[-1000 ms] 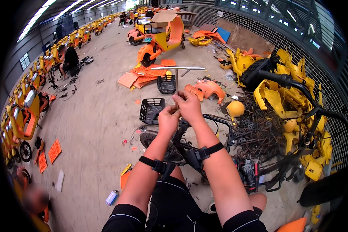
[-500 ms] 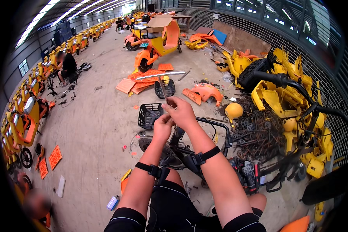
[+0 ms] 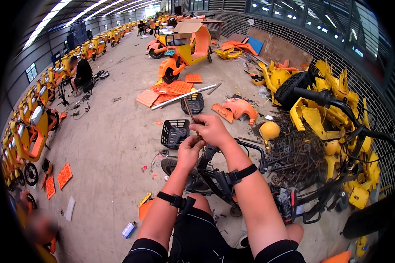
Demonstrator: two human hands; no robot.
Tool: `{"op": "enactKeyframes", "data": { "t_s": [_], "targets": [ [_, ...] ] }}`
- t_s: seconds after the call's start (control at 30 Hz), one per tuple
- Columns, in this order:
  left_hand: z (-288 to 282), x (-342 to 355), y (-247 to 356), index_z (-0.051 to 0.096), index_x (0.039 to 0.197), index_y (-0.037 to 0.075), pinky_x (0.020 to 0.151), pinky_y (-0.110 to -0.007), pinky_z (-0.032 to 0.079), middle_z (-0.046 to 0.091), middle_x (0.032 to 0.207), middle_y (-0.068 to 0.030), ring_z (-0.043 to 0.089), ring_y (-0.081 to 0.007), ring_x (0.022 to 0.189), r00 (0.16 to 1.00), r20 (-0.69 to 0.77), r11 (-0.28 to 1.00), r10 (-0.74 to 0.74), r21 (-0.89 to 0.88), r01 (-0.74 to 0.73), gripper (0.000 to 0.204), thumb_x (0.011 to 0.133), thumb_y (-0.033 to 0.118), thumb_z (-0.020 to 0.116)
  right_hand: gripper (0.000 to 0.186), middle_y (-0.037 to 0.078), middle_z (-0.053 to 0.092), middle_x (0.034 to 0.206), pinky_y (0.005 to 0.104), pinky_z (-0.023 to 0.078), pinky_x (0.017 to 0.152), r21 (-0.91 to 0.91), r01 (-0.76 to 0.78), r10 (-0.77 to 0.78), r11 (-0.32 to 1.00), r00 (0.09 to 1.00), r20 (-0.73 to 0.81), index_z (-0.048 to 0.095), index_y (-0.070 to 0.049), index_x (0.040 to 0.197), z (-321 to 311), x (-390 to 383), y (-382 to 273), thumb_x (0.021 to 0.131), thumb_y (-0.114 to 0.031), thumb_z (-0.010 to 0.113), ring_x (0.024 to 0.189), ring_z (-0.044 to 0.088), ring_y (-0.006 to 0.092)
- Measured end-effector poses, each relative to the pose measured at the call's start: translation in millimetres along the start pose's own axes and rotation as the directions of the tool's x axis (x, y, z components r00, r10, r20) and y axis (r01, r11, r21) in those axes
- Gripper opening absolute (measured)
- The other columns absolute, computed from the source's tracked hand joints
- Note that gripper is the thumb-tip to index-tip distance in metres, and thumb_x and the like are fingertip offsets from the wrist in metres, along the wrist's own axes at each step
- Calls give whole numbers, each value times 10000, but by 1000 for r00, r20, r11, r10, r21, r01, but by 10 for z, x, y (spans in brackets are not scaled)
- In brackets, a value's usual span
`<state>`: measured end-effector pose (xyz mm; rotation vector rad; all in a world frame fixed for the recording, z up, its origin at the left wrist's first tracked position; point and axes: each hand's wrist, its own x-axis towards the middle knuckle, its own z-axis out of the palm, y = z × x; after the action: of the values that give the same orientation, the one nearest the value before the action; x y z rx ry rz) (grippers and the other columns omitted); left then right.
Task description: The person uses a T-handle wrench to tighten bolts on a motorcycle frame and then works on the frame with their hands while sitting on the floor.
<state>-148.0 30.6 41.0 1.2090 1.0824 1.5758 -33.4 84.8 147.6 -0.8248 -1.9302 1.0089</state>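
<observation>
Both hands are on a T-handle wrench [image 3: 189,108], its long silver crossbar uppermost and its thin shaft running down at a slant. My right hand [image 3: 211,130] pinches the shaft with closed fingers below the crossbar. Lower down, my left hand [image 3: 189,151] closes round the same shaft. The wrench's lower end is hidden behind my hands, above a stripped black scooter frame [image 3: 210,175]. Beyond them stand two black plastic baskets, the nearer basket [image 3: 174,134] and the farther basket [image 3: 193,103].
Right of the frame lies a heap of dark metal parts [image 3: 289,153], with yellow body panels [image 3: 311,116] behind it. Orange panels [image 3: 166,91] lie ahead near a yellow-orange scooter [image 3: 184,52]. Another person [image 3: 81,72] sits at the left; a blue-white can [image 3: 128,229] is low left.
The wrench's crossbar has turned, its left end now reaching lower and nearer. Both hands keep their grip on the shaft. The whole view has shifted slightly.
</observation>
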Motion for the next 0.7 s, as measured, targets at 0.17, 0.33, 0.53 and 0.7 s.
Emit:
{"op": "enactKeyframes", "data": {
  "t_s": [0.17, 0.33, 0.53, 0.7],
  "targets": [
    [-19, 44, 59, 592, 1193, -26, 875, -320, 515, 683, 1063, -70, 647, -151, 946, 977, 205, 999, -50, 30, 44, 217, 1007, 71, 534, 219, 87, 674, 861, 310, 508, 678, 204, -137, 112, 969, 985, 130, 676, 24, 1042, -99, -19, 110, 870, -112, 695, 757, 606, 123],
    [54, 35, -7, 591, 1186, -25, 851, -286, 499, 680, 1054, -62, 624, -125, 932, 984, 174, 998, -42, -33, 49, 209, 1004, 59, 529, 453, 180, 583, 1149, 401, 463, 896, -237, 164, -237, 958, 917, -321, 532, 16, 1252, -34, -198, -103, 856, -114, 708, 1045, 578, 292],
    [104, -17, 47, 681, 1039, -21, 807, -313, 517, 725, 935, -85, 659, -138, 896, 992, 43, 933, 121, 335, -129, 206, 893, 125, 669, 552, 191, 490, 1271, 508, 360, 1043, -826, 267, -840, 496, 389, -378, 453, -30, 1296, 133, -453, -768, 811, -119, 701, 1213, 476, 375],
    [196, -33, 98, 693, 1046, -22, 766, -317, 524, 747, 958, -105, 654, -126, 856, 991, -50, 880, 124, 468, -86, 234, 868, 130, 682, 617, 210, 540, 1274, 505, 269, 1137, -962, -224, -482, 154, 833, -271, 458, -6, 1371, 201, 114, -988, 843, -249, 665, 1224, 483, 370]
  ]
}}
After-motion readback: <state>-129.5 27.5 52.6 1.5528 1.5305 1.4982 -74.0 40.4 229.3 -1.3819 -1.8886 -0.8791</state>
